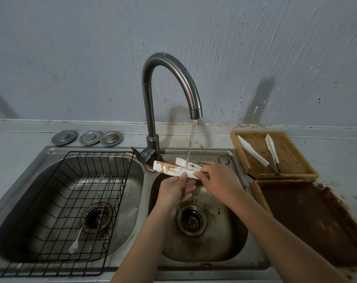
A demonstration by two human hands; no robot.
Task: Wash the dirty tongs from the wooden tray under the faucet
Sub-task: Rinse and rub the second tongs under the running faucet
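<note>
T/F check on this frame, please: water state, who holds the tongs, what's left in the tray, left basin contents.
1. Water runs from the faucet. True.
2. Only the right hand holds the stained tongs. False: the left hand grips them too.
3. The wooden tray is empty. False: two white tongs lie in it.
4. A black wire rack sits in the left basin. True.
5. The held tongs are over the left basin. False: they are over the right basin, under the stream.
</note>
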